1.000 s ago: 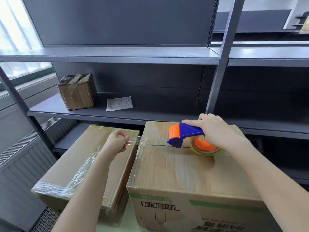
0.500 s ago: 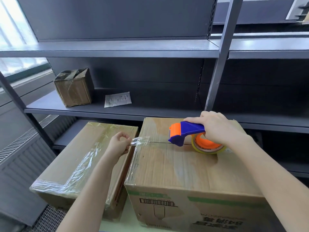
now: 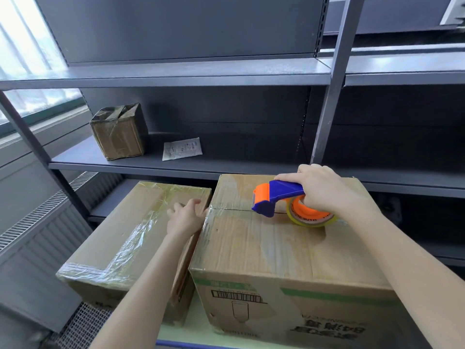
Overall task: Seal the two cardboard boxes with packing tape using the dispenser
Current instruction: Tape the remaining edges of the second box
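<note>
Beyond the dispenser (image 3: 276,197), shelf (image 3: 226,161) with small carton (image 3: 118,132)

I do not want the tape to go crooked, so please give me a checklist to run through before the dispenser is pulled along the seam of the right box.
1. Tape end anchored: the left hand presses it at the left top edge of the right box. ok
2. Grip: the right hand is curled round the tape dispenser. ok
3. Alignment: the dispenser's blade end sits over the centre seam. ok
4. Seam closed: only a thin line shows where it is visible. ok
5. Seam further right: hidden under the tape roll and right hand. cannot tell
6. Enough tape left: only a thin yellowish layer shows. cannot tell
</note>
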`<state>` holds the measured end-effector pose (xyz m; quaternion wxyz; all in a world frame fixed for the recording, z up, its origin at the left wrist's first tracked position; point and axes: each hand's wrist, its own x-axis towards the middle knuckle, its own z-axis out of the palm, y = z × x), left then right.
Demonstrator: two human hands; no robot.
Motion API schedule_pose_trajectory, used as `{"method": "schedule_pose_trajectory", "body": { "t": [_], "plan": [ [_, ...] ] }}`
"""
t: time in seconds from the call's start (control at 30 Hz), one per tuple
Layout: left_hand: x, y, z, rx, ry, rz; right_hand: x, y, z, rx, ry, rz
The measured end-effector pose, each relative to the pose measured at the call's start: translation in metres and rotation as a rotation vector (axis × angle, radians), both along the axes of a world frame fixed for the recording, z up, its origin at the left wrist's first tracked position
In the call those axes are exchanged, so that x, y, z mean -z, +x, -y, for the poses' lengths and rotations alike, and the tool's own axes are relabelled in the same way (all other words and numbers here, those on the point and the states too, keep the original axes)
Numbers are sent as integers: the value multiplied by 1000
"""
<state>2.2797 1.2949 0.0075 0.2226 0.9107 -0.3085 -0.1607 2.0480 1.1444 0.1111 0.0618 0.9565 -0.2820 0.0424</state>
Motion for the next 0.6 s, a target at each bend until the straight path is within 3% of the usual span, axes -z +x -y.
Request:
{"method": "schedule_pose_trajectory", "body": {
  "t": [0.13,0.2,0.3,0.33,0.43,0.6],
  "plan": [
    [3,-9,-8,26,-255,-87,1,2,-4,-13,-66,3],
    [-1,-13,-7,10,-294,-61,1,2,-4,-11,-66,19],
    [-16,-15,-4,-54,-352,-215,1,1,-4,-12,-75,30],
    [-22,-18,-2,-43,-316,-235,2,0,-4,-14,-79,33],
    [-27,-32,5,65,-89,-51,2,-1,-3,-16,-80,47],
    [-23,-45,7,92,81,158,2,-2,-3,-21,-63,48]
  ]
}}
